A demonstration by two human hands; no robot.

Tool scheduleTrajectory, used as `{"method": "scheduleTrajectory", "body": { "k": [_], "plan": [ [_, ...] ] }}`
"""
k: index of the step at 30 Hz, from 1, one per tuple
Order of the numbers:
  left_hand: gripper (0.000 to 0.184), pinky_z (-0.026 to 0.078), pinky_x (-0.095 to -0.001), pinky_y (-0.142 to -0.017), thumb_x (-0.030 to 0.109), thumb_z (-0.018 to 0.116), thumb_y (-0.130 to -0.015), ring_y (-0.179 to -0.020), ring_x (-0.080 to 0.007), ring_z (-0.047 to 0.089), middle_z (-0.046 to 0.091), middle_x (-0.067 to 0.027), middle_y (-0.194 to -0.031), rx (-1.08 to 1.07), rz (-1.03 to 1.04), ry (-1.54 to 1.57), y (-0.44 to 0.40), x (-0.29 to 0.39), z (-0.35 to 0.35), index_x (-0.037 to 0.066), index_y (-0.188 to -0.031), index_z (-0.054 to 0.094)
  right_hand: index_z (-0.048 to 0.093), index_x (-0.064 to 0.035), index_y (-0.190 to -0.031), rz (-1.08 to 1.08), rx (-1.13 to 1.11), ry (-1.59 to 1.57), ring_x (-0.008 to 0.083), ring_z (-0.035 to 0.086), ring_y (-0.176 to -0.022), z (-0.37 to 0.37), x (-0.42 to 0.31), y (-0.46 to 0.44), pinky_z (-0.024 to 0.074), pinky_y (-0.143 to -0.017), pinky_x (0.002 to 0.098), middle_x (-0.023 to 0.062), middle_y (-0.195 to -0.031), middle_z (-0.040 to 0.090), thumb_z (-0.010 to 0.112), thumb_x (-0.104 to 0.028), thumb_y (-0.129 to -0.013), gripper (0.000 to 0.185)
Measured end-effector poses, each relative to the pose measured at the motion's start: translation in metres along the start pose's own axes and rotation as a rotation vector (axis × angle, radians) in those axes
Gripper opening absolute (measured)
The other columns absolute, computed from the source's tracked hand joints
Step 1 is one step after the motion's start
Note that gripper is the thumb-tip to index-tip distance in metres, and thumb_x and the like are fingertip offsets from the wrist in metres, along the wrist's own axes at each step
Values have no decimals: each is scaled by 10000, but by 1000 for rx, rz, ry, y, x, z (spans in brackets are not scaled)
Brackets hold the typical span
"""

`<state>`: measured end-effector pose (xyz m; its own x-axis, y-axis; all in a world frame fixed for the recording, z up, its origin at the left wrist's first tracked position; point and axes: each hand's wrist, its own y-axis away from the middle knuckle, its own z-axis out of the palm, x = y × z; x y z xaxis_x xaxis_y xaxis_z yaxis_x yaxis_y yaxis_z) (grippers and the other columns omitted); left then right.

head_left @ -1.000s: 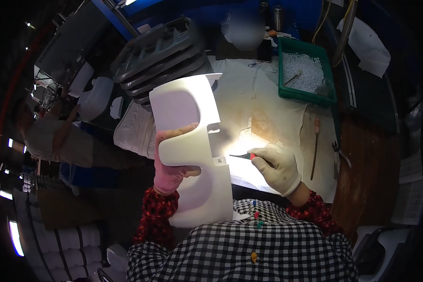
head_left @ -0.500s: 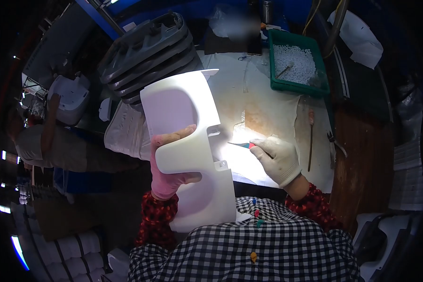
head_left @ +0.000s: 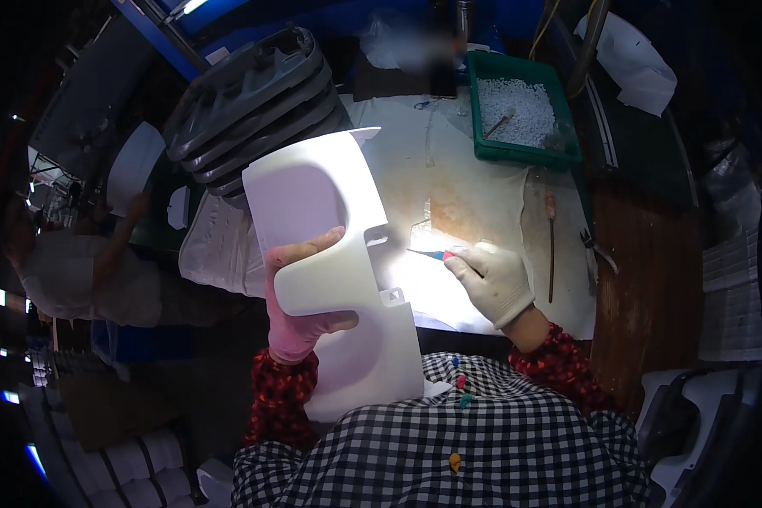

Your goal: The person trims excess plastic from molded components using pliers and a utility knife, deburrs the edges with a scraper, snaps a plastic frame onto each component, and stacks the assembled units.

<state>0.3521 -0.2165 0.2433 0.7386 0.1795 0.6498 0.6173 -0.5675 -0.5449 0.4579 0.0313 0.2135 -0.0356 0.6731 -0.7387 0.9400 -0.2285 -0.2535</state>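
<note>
My left hand [head_left: 289,334], in a pink glove with bare fingertips, grips a large white moulded plastic part [head_left: 366,203] around the tongue between its two rounded cut-outs. The part stands tilted in front of me, its lower end by my checked apron. My right hand [head_left: 495,284], in a white glove, is closed on a small knife [head_left: 434,255] with a thin blade and a red and teal handle. The blade points left at the part's right edge, near two small tabs, with a gap between them. Most of the knife's handle is hidden in my fingers.
A green tray [head_left: 525,157] of white pellets stands at the back right. Grey plastic parts [head_left: 254,106] are stacked at the back left. An orange-handled rod tool [head_left: 551,220] and pliers [head_left: 597,250] lie right. Another person [head_left: 127,262] handles a white part at far left.
The view has shifted slightly, moving everything a little left. My hands keep their grips, and the knife is turned slightly. The other person's white part has changed position and angle.
</note>
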Motion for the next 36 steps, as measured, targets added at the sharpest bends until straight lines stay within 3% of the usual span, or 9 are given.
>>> {"method": "scheduleTrajectory", "body": {
  "k": [3, 5, 9, 12, 14, 15, 21, 26, 36],
  "plan": [
    [693, 503, -255, -714, -28, 799, -549, -924, -128, 587, 579, -127, -1215, 8, 35, 222, 2, 3, 4, -16, -1141, 439, 714, -34, -939, -35, 55, -108, 249, 643, -677, -3, -4, 5, 505, -633, 314, 122, -781, 671, 652, -192, -853, 191],
    [669, 499, -249, -668, 5, 820, -564, -906, -129, 587, 568, -121, -1232, 225, -442, 694, 6, 14, 7, -11, -1129, 462, 713, -32, -957, -11, -33, -227, 239, 637, -671, -9, -14, 11, 507, -646, 307, 125, -750, 658, 651, -196, -855, 202],
    [705, 500, -245, -660, 23, 849, -562, -910, -145, 594, 561, -132, -1232, 98, -124, 325, 3, 6, 5, -12, -1137, 442, 711, -54, -962, -40, -124, -247, 252, 633, -695, -3, -26, 17, 503, -644, 324, 118, -744, 651, 636, -217, -865, 205],
    [782, 496, -231, -684, 32, 883, -521, -914, -155, 595, 556, -142, -1230, 264, -613, 947, -1, 18, 4, -25, -1147, 418, 711, -66, -945, 43, -59, -172, 271, 635, -709, 9, -21, 14, 502, -649, 343, 122, -749, 651, 609, -248, -877, 219],
    [707, 485, -240, -611, 29, 828, -633, -926, -183, 592, 528, -162, -1264, 3, 0, -20, -1, 5, 0, -11, -1187, 391, 711, -61, -949, 115, -62, -155, 275, 641, -715, 19, -1, 16, 503, -655, 346, 127, -760, 659, 604, -257, -877, 235],
    [707, 485, -240, -611, 29, 828, -633, -926, -183, 592, 528, -162, -1264, -2, 20, -16, -5, 0, 1, -11, -1187, 391, 712, -56, -954, 177, -69, -134, 279, 647, -720, 19, 7, 12, 504, -660, 349, 132, -771, 668, 600, -267, -877, 251],
    [629, 498, -260, -568, -8, 756, -719, -1036, -223, 561, 448, -189, -1353, 152, -378, 1175, 3, 3, 8, 40, -1229, 391, 696, -46, -1002, 215, -32, -258, 289, 656, -724, 6, -7, -1, 509, -671, 351, 148, -811, 675, 596, -263, -882, 267],
    [735, 564, -332, -752, 23, 841, -641, -1109, -241, 543, 453, -193, -1347, 69, -216, 545, -6, 4, 10, 38, -1224, 394, 681, -54, -1007, 128, -72, -251, 311, 652, -727, -14, -37, -23, 512, -673, 374, 163, -828, 668, 563, -251, -905, 251],
    [800, 489, -371, -966, 83, 889, -582, -1165, -231, 528, 480, -170, -1339, 167, -400, 832, -10, 15, 21, 48, -1220, 408, 694, -49, -1001, 32, -107, 86, 334, 633, -681, -13, -43, -31, 499, -628, 397, 177, -751, 647, 541, -232, -917, 253]
  ]
}}
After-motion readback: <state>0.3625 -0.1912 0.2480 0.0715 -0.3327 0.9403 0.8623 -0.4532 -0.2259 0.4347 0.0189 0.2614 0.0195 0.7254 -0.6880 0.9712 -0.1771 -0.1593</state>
